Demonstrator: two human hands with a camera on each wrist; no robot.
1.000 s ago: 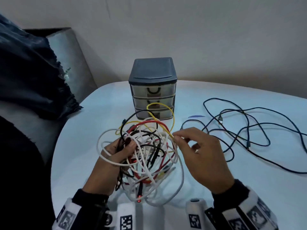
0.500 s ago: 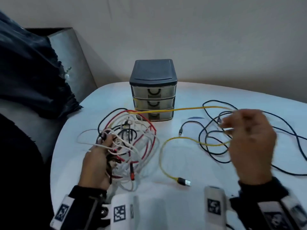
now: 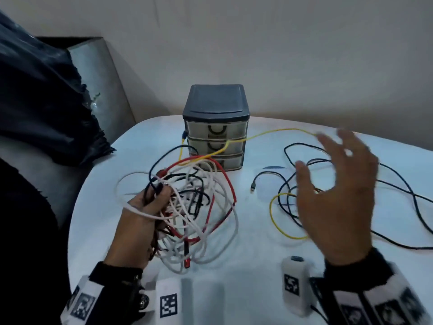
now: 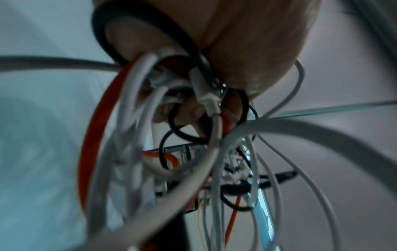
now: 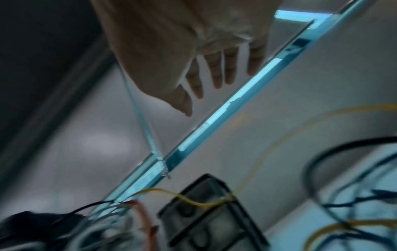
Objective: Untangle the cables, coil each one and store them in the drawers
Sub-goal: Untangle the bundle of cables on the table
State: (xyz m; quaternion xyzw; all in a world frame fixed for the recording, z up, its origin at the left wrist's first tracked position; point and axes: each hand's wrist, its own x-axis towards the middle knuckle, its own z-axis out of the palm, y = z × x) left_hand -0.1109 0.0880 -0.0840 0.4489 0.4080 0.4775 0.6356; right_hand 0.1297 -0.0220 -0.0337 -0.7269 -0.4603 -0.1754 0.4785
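Head view shows your left hand [image 3: 150, 207] at 7 o'clock, fingers curled around the tangle [image 3: 194, 207] of white, red and black cables, I think to hold it fixed while one cable is drawn out. Your right hand [image 3: 335, 198] at 4 o'clock hovers with fingers spread, holding nothing. One yellow cable [image 3: 276, 131] lies loose across the drawer unit [image 3: 216, 127] at 12 o'clock, with three closed drawers. Beyond, at 3 o'clock, dark cables [image 3: 398, 184] lie spread; their count I cannot tell.
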